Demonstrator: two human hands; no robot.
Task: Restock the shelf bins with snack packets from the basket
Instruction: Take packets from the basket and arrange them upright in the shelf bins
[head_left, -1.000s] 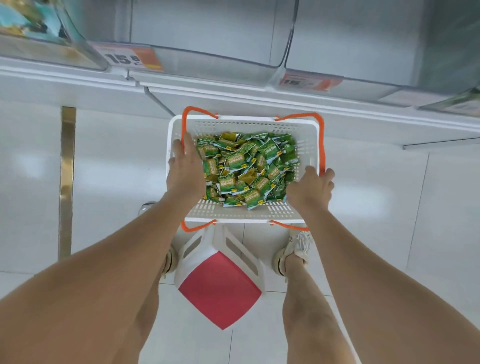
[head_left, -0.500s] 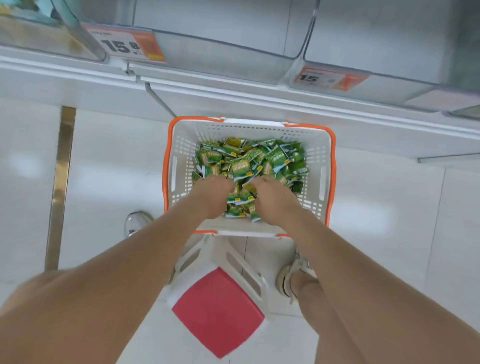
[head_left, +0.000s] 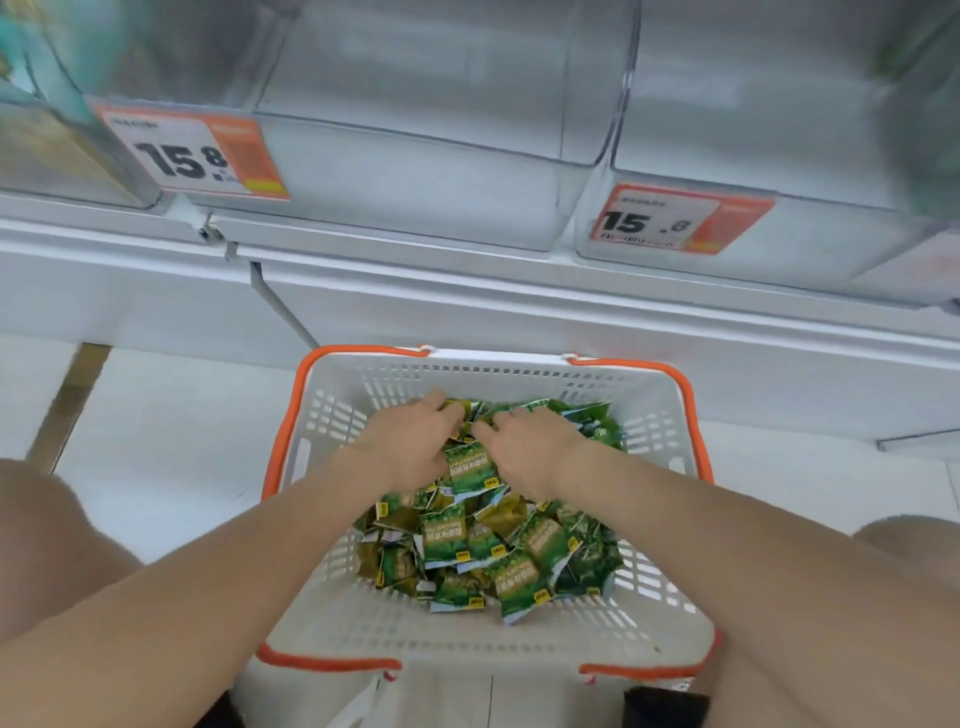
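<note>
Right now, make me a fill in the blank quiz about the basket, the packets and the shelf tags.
The left hand and the right hand both reach into a ____ pile of snack packets.
The packets lie in a ____ basket.
The basket's handles are ____.
On the shelf bins, the left price tag and the right price tag both read ____.
Missing words: green, white, orange, 15.8.

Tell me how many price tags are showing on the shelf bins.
2. Both are on the fronts of the bins: left tag at upper left, right tag above the right corner of the basket. A pale blur at the far right edge may be a third.
</note>
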